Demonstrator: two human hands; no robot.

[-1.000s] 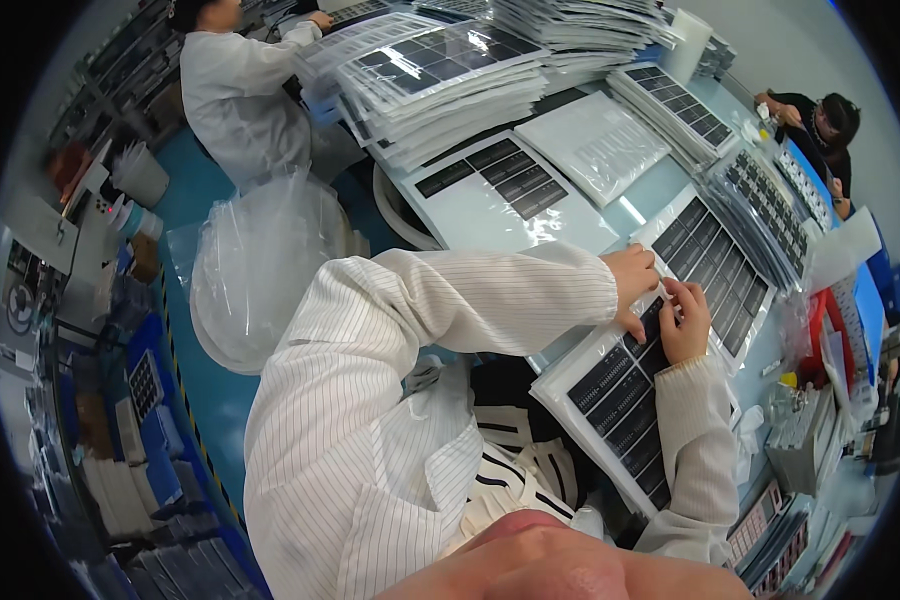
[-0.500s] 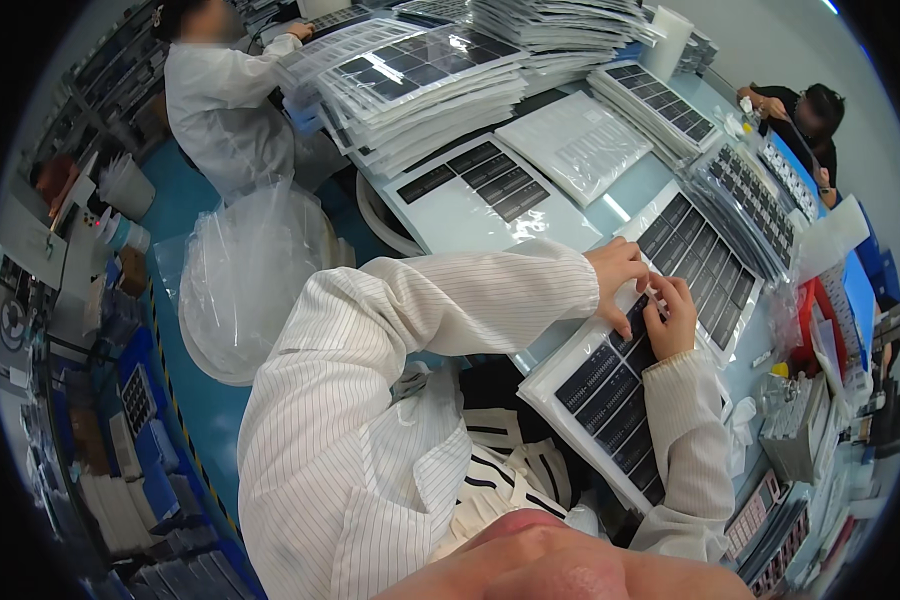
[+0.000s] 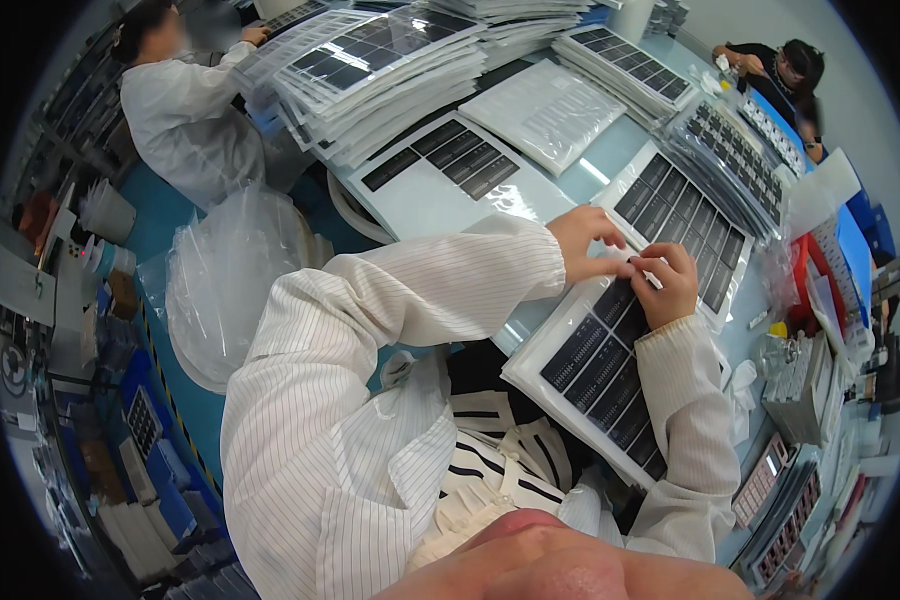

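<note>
Below my hands lies a stack of white sheets point(image 3: 527, 374), its top sheet carrying dark rectangular label-like panels point(image 3: 597, 382). At the stack's far end my right hand point(image 3: 667, 285) is closed in a pinch, fingertips pressed together; a tiny dark bit shows there, too small to name. My left hand point(image 3: 588, 245) reaches in from the left with thumb and fingers apart, its thumb tip close to the right fingertips. Whether the two touch I cannot tell. Just beyond my hands is another sheet with dark panels point(image 3: 685, 215).
Tall piles of sheets point(image 3: 390, 85) stand at the far left. A wrapped white pack point(image 3: 545, 112) and a partly filled sheet point(image 3: 530, 200) lie nearer. Right hold a red holder point(image 3: 805, 275) and a grey box point(image 3: 800, 385). Two other people work across the table. A plastic-covered bin point(image 3: 235, 290) stands left.
The view has shifted a little. My left thumb has come up from the panels toward the right fingertips, and my right fingers have drawn together into a pinch.
</note>
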